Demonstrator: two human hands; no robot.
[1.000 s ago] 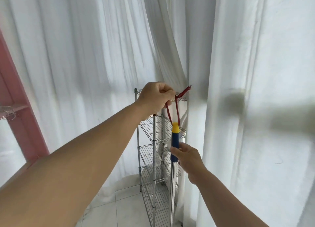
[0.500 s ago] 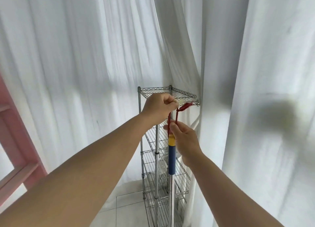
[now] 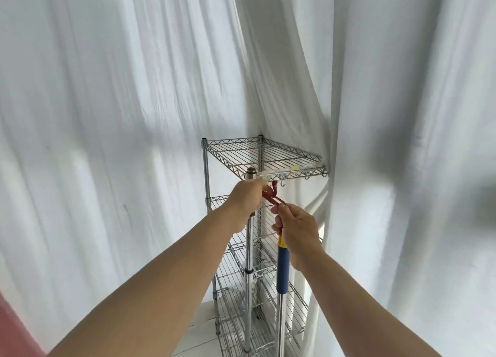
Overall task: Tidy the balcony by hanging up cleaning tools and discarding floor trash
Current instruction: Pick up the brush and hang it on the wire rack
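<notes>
A cleaning tool's metal pole with a blue and yellow grip (image 3: 283,270) stands upright in front of a chrome wire rack (image 3: 257,155). A red hanging loop (image 3: 272,197) runs from the grip's top up toward small hooks (image 3: 281,186) under the rack's top shelf edge. My left hand (image 3: 248,198) pinches the upper part of the loop just below the hooks. My right hand (image 3: 298,229) pinches the lower part of the loop, above the yellow end. Whether the loop sits on a hook is hidden by my fingers.
White curtains (image 3: 120,115) hang all around the rack, close behind and to its right. Pale floor tiles (image 3: 198,338) show at the rack's foot. A pink frame (image 3: 16,332) edges the lower left corner.
The view has tilted up, showing the rack's top shelf. My right hand climbed from the blue grip to the red loop. Both hands brought the loop up under the shelf's hooks.
</notes>
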